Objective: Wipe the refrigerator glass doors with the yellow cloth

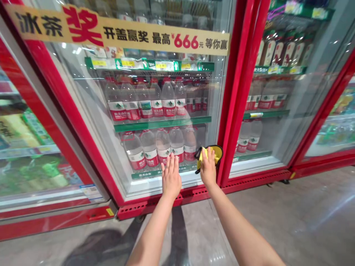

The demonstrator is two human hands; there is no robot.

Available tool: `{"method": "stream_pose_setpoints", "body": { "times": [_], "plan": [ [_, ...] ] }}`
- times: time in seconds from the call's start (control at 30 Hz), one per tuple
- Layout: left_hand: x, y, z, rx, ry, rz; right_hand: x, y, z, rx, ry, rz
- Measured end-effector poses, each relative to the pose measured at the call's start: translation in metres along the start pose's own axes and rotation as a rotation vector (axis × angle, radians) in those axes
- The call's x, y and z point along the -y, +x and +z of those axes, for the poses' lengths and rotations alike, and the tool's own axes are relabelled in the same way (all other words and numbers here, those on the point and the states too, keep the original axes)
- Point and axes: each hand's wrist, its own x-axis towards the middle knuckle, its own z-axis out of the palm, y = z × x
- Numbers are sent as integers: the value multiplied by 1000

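My right hand [208, 170] presses a yellow cloth [218, 152] with a dark edge against the glass door [205, 99] of a red-framed drinks fridge, at its lower right near the frame. Part of the cloth is bunched under the fingers, and the rest fans out to the right. My left hand [171, 179] is open, palm toward the same door near its lower edge, fingers pointing up. It appears to hold nothing; whether the palm touches the glass is hard to tell. Behind the glass, several water bottles [163, 146] with red and white labels line the shelves.
A yellow banner [133, 33] with printed characters crosses the upper door. More fridges stand on both sides, one with green packages [47, 173] at left and one with bottles [273, 48] at right. Grey tiled floor [280, 210] lies below the red fridge base [138, 208].
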Motion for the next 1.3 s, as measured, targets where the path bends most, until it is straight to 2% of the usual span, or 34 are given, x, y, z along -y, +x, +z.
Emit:
{"method": "stream_pose_setpoints", "body": {
  "times": [0.07, 0.17, 0.23, 0.37, 0.43, 0.5, 0.57, 0.67, 0.73, 0.8, 0.9, 0.97, 1.07, 1.17, 1.23, 1.3],
  "plan": [
    [0, -2, 2, 13, 6, 7, -12, -26, 13, -67, 51, 103],
    [-1, -3, 5, 18, 19, 7, -16, -45, 26, -23, 92, 54],
    [-3, -1, 7, 7, 25, 3, -14, -31, 22, -25, 101, 21],
    [-8, 4, 8, -10, 30, 21, -5, 34, -4, -111, 102, 50],
    [-10, 7, 7, -16, 27, 32, -1, 52, -13, -96, 66, 29],
    [-11, 8, 7, -21, 23, 32, -1, 49, -14, -54, 10, -15],
    [-11, 8, 6, -22, 23, 31, -5, 32, -9, -29, -21, -42],
    [-11, 8, 3, -22, 27, 34, -13, 13, -3, -67, 13, 6],
    [-10, 10, 0, -26, 25, 24, -13, 23, -5, -120, 50, 67],
    [-7, 13, -4, -35, 17, 6, -7, 46, -12, -155, 60, 96],
    [-3, 16, -8, -53, 7, -8, 10, 74, -23, -128, 16, 36],
    [-1, 17, -10, -59, -1, -10, 17, 71, -25, -54, -18, -55],
    [0, 16, -10, -60, -8, -16, 12, 41, -19, 17, 4, -139],
    [2, 16, -12, -57, 3, -17, -4, 25, -13, -96, 112, -91],
    [3, 16, -14, -53, 20, -11, -5, 34, -12, -210, 170, -19],
    [5, 17, -15, -48, 41, -13, 6, 51, -12, -271, 184, 37]
  ]
}}
